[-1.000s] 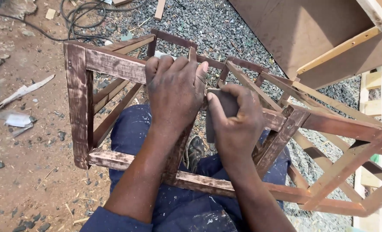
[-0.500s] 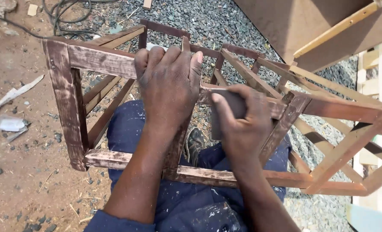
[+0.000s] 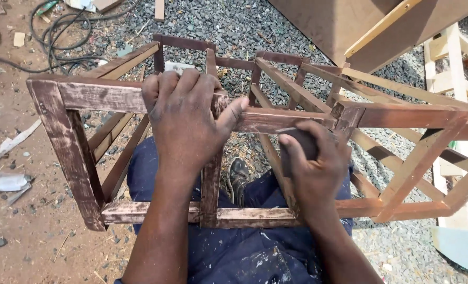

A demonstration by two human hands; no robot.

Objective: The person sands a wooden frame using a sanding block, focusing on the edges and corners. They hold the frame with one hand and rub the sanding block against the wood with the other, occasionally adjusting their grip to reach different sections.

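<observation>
The right hand (image 3: 314, 160) grasps a dark block (image 3: 299, 146), mostly hidden. The left hand (image 3: 187, 113) clasps the wooden frame (image 3: 102, 95), which now sits farther right.

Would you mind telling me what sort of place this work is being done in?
Probably an outdoor carpentry yard. The brown-stained wooden slat frame lies across the person's lap over grey gravel ground, a large brown wooden board leans nearby, and black cables trail over the bare dirt.

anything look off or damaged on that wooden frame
Nothing broken shows. The wooden frame has a patchy dark-brown coat, worn to pale wood in streaks, while its right-hand slats are bare. The left hand grips its top rail.
</observation>
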